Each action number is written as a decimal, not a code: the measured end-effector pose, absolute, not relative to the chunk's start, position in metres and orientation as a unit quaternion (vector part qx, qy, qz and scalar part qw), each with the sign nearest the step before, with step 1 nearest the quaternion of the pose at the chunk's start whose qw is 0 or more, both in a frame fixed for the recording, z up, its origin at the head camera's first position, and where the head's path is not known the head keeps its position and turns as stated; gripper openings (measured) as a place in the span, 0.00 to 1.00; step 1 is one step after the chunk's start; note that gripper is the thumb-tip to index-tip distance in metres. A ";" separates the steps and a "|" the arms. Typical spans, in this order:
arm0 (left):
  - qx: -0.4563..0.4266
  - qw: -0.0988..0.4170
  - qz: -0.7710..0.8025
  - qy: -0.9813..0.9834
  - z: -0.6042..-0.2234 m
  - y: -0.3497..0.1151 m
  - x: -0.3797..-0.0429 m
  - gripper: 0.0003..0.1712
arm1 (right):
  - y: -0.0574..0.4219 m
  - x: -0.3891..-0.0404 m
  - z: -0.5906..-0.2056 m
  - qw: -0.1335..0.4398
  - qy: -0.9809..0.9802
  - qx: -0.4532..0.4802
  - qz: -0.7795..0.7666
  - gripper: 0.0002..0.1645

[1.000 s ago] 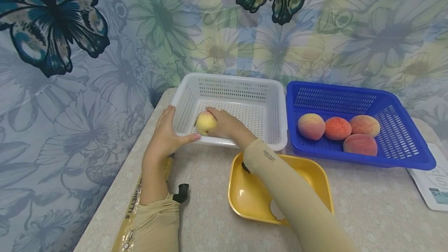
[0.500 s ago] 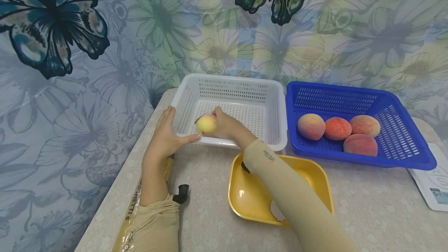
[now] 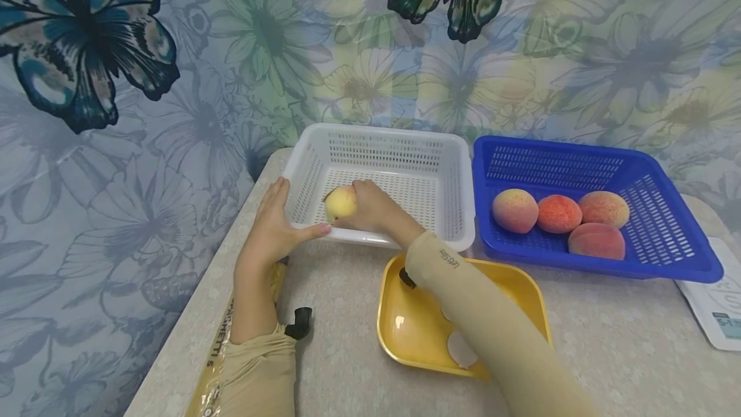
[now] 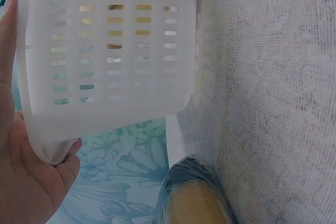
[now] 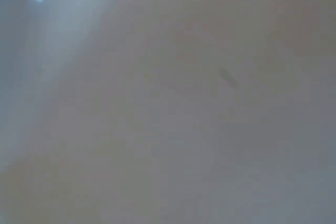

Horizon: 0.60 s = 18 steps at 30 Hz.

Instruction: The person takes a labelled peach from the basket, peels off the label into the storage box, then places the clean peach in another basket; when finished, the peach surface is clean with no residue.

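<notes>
My right hand [image 3: 376, 206] grips a round yellow fruit [image 3: 340, 203] with a pink blush, low over the front left part of the white perforated basket [image 3: 448, 230]. A small dark bit shows at the fruit's left edge. At the basket's front left corner my left hand [image 3: 269, 224] holds the rim, thumb along the front edge. In the left wrist view, the fingers [image 4: 67, 170] curl around the corner of the rim. The right wrist view is a blur, so the grip on the fruit is seen only from the head.
A blue basket [image 3: 666, 262] on the right holds several peaches [image 3: 596, 240]. In front, a yellow tray [image 3: 399, 340] holds pale rounded pieces [image 3: 461, 349], partly under my right forearm. A spaghetti pack [image 3: 217, 352] lies beneath my left forearm; a white pouch [image 3: 714, 320] lies far right.
My right fingers have shifted slightly rightward on the fruit, which has turned a little. The right forearm has moved slightly right, uncovering more of the pale pieces. The left hand stays at the rim.
</notes>
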State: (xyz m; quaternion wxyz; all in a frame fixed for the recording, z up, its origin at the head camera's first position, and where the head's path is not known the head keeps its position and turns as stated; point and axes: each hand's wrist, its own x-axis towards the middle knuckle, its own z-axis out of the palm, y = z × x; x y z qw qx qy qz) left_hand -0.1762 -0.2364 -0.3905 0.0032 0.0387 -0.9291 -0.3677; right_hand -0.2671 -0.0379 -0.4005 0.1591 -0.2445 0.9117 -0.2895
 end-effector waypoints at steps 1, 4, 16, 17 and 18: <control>0.038 0.003 -0.369 -0.929 -0.390 -0.236 -0.176 0.78 | -0.037 -0.267 -0.398 0.150 0.911 -0.244 -0.298 0.50; 0.038 -0.001 -0.369 -0.929 -0.389 -0.235 -0.176 0.78 | -0.032 -0.267 -0.391 0.130 0.905 -0.230 -0.333 0.50; 0.035 -0.003 -0.363 -0.931 -0.389 -0.237 -0.177 0.78 | 0.006 -0.252 -0.355 0.072 0.841 -0.232 -0.484 0.49; 0.035 -0.003 -0.363 -0.931 -0.390 -0.237 -0.177 0.78 | 0.010 -0.249 -0.352 0.070 0.836 -0.230 -0.494 0.50; 0.035 -0.002 -0.364 -0.931 -0.390 -0.237 -0.177 0.78 | 0.014 -0.246 -0.348 0.068 0.831 -0.231 -0.502 0.52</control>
